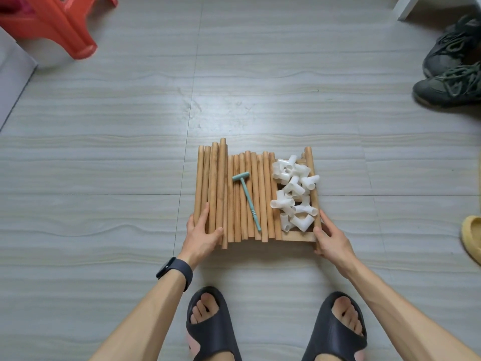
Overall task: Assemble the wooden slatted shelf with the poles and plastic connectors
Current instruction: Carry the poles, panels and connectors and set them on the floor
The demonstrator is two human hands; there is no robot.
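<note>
A flat wooden slatted shelf lies on the grey tiled floor, just below the middle of the frame and in front of my feet. It is like a tray. Round light-brown wooden poles lie side by side on its left part. A heap of white plastic connectors fills its right part. A small pale-green plastic hammer rests on top of the poles.

My left hand lies flat on the poles at the left edge, with straight fingers and the thumb across the near ends. My right hand pinches the shelf's right side bar between thumb and fingers.

I think the wood is hard and stiff and not very heavy. But the poles are round and loose, so they could roll off. The connectors are light and smooth and could slide and spill. So I should hold the shelf by both side edges and keep it level.
</note>
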